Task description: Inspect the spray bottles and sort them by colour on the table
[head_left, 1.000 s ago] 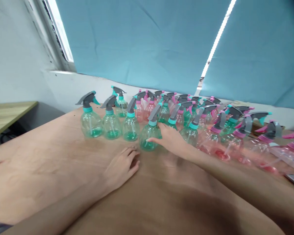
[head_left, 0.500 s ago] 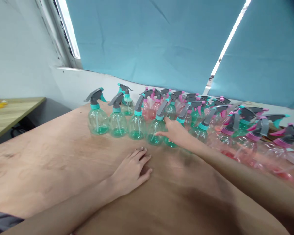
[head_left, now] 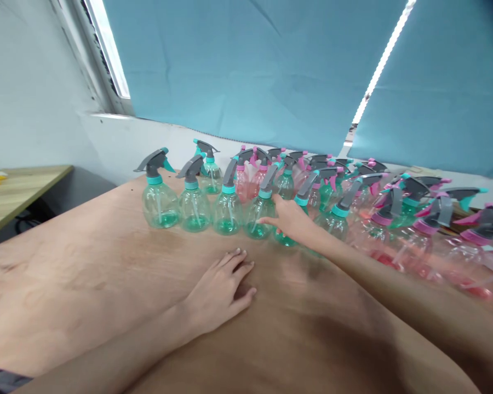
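My left hand (head_left: 217,293) lies flat on the wooden table (head_left: 86,262), fingers a little apart, holding nothing. My right hand (head_left: 291,219) reaches into the front row and grips the side of a clear green spray bottle (head_left: 254,210), thumb across its front and fingers behind it, partly hidden. This bottle stands upright with a grey and teal trigger head. Left of it stand three similar bottles, the nearest a green spray bottle (head_left: 227,210), then another (head_left: 195,210), and one at the row's end (head_left: 159,202). Another green bottle (head_left: 285,239) is partly covered by my right hand.
Behind the front row stand several more green and pink spray bottles, among them a pink one (head_left: 241,180). Pink bottles (head_left: 423,246) crowd the right, close to my right forearm. A blue curtain (head_left: 238,71) hangs behind. A second table (head_left: 33,186) stands at the left.
The view has shifted slightly. Both hands keep nearly the same places, and the bottles show no clear movement on the table.
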`<move>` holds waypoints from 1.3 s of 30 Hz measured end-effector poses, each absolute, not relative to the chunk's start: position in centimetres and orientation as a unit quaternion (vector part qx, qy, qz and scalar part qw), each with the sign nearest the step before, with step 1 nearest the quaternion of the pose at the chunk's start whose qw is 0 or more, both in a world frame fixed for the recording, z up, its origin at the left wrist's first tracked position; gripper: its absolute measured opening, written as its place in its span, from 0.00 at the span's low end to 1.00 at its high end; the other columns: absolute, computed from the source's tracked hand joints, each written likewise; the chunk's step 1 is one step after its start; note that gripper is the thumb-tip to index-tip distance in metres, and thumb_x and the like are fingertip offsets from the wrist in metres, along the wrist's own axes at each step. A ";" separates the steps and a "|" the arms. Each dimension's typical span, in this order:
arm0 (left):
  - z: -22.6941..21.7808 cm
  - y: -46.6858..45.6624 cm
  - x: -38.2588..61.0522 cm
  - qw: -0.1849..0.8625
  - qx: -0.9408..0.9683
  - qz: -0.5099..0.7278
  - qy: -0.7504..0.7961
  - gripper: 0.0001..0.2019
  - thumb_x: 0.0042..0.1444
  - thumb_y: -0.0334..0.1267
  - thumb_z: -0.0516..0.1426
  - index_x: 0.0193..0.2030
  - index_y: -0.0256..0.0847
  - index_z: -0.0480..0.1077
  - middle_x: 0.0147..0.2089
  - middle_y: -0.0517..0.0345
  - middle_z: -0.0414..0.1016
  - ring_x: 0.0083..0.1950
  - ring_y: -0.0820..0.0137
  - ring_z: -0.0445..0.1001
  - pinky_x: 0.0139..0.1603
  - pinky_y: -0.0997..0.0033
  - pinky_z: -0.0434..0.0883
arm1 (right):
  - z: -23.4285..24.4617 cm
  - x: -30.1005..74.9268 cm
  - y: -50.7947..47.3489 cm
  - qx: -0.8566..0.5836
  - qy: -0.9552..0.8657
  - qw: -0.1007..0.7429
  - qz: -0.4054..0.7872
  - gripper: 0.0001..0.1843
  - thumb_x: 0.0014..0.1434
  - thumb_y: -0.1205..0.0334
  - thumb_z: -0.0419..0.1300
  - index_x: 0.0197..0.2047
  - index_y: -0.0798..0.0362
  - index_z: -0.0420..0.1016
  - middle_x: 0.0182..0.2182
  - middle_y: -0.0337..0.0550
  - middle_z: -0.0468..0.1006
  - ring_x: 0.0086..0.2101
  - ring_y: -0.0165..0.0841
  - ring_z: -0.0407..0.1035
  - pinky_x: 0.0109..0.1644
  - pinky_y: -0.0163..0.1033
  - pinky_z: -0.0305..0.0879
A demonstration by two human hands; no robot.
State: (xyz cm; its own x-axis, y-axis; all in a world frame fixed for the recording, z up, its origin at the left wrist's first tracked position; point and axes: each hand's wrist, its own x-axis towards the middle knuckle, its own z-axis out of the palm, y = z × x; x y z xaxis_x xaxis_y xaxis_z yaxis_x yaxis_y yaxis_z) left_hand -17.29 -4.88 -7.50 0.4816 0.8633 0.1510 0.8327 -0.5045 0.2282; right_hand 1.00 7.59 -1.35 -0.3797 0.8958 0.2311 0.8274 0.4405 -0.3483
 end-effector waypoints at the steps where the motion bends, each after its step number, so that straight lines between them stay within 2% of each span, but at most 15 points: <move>1: -7.5 -4.9 -17.3 0.060 0.859 0.123 0.494 0.23 0.64 0.45 0.51 0.61 0.33 0.67 0.67 0.38 0.63 0.69 0.50 0.60 0.66 0.46 0.61 | -1.4 1.0 7.6 -0.520 -0.826 0.199 0.087 0.23 0.58 0.58 0.66 0.52 0.60 0.66 0.22 0.41 0.74 0.26 0.43 0.75 0.28 0.41 0.65; 8: -7.7 -4.6 -16.8 0.045 0.860 0.102 0.498 0.24 0.64 0.44 0.51 0.62 0.32 0.66 0.68 0.38 0.62 0.69 0.50 0.59 0.67 0.45 0.61 | -1.5 1.7 6.5 -0.504 -0.825 0.242 0.084 0.36 0.57 0.63 0.66 0.65 0.59 0.58 0.38 0.52 0.79 0.41 0.47 0.76 0.41 0.46 0.69; 11: -8.0 -4.4 -16.6 0.037 0.864 0.108 0.491 0.24 0.64 0.44 0.51 0.62 0.32 0.66 0.67 0.38 0.62 0.68 0.50 0.60 0.66 0.44 0.62 | -1.3 3.4 5.0 -0.494 -0.825 0.261 0.086 0.33 0.60 0.61 0.64 0.65 0.56 0.60 0.39 0.49 0.80 0.38 0.44 0.76 0.41 0.46 0.70; 14: -8.2 -4.1 -16.2 0.032 0.870 0.115 0.478 0.24 0.65 0.44 0.51 0.62 0.32 0.66 0.67 0.38 0.63 0.69 0.50 0.60 0.65 0.45 0.63 | -1.3 5.7 3.5 -0.474 -0.826 0.299 0.056 0.19 0.61 0.58 0.62 0.54 0.54 0.73 0.34 0.45 0.80 0.30 0.38 0.75 0.39 0.45 0.70; 16: -8.2 -3.7 -15.8 0.033 0.872 0.116 0.474 0.23 0.65 0.44 0.50 0.62 0.32 0.66 0.67 0.39 0.64 0.69 0.51 0.60 0.66 0.45 0.63 | -1.6 7.3 3.0 -0.480 -0.815 0.325 0.021 0.16 0.61 0.56 0.61 0.50 0.54 0.76 0.33 0.45 0.81 0.28 0.37 0.75 0.39 0.45 0.70; 20: -8.2 -2.7 -14.6 0.038 0.872 0.117 0.474 0.23 0.66 0.43 0.50 0.62 0.31 0.66 0.67 0.39 0.64 0.69 0.52 0.59 0.66 0.47 0.63 | -2.2 9.2 3.1 -0.522 -0.785 0.333 -0.005 0.23 0.61 0.52 0.61 0.54 0.58 0.73 0.36 0.50 0.82 0.33 0.43 0.77 0.41 0.49 0.70; 25: -8.3 -1.8 -13.4 0.039 0.874 0.120 0.469 0.22 0.66 0.41 0.49 0.62 0.31 0.66 0.66 0.40 0.64 0.69 0.52 0.59 0.67 0.48 0.62 | -2.4 8.5 4.6 -0.549 -0.768 0.324 0.064 0.29 0.61 0.49 0.60 0.60 0.58 0.65 0.47 0.56 0.78 0.38 0.46 0.77 0.46 0.51 0.69; 28: -8.5 -1.6 -13.1 0.041 0.875 0.124 0.467 0.21 0.66 0.41 0.50 0.61 0.32 0.67 0.66 0.40 0.65 0.69 0.53 0.59 0.67 0.49 0.62 | -2.4 7.6 5.6 -0.565 -0.757 0.309 0.112 0.30 0.61 0.48 0.60 0.58 0.59 0.63 0.42 0.56 0.78 0.35 0.46 0.77 0.40 0.49 0.70; 31: -8.6 -1.5 -13.1 0.046 0.873 0.127 0.468 0.21 0.66 0.40 0.50 0.61 0.31 0.67 0.66 0.40 0.64 0.69 0.53 0.58 0.67 0.48 0.61 | -2.4 7.1 6.4 -0.570 -0.750 0.307 0.136 0.27 0.60 0.47 0.60 0.53 0.58 0.63 0.32 0.48 0.77 0.26 0.42 0.76 0.30 0.45 0.68; 34: -8.6 -1.4 -13.1 0.055 0.870 0.131 0.471 0.21 0.66 0.40 0.50 0.61 0.31 0.66 0.67 0.40 0.64 0.70 0.53 0.58 0.67 0.48 0.61 | -2.3 6.9 6.7 -0.574 -0.745 0.302 0.159 0.23 0.61 0.47 0.59 0.48 0.57 0.62 0.26 0.41 0.74 0.18 0.36 0.71 0.22 0.40 0.64; 39: -8.5 -1.4 -13.2 0.084 0.863 0.152 0.475 0.20 0.65 0.40 0.51 0.59 0.32 0.68 0.65 0.40 0.65 0.69 0.53 0.60 0.67 0.48 0.61 | -1.6 7.0 6.3 -0.578 -0.746 0.287 0.165 0.17 0.60 0.51 0.62 0.41 0.54 0.62 0.24 0.38 0.71 0.15 0.31 0.68 0.20 0.38 0.61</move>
